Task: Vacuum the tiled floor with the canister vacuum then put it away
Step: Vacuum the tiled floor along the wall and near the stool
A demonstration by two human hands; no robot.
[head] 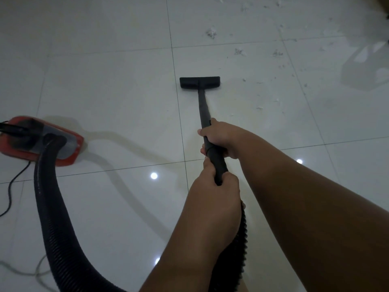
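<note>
Black wand (203, 106) angled down across the pale tiled floor (109, 85), ending in a flat black nozzle (199, 82) pressed to a tile just right of a grout line, near the middle of the floor in view. Right hand (220, 138) clenched around the wand partway up, fingers wrapped over its left side. Left hand (214, 192) clenched around the wand's lower end, nearer the body, just below the right hand, the two nearly touching. Ribbed black hose (48, 199) running from under the left hand, dipping off the bottom edge, then curving up along the left side to the canister. Red and grey canister (42, 140) sitting on the floor at the left edge, well apart from the nozzle, partly cut off by the frame. Thin black cord (12, 186) trailing from the canister toward the left edge. Scattered bits of pale debris (211, 32) lying on the tiles toward the top right corner, beyond and to the right of the nozzle, none touching it. Bright round light reflections (153, 175) on the glossy tiles between hose and arms. Both forearms bare, entering from the lower right.
</note>
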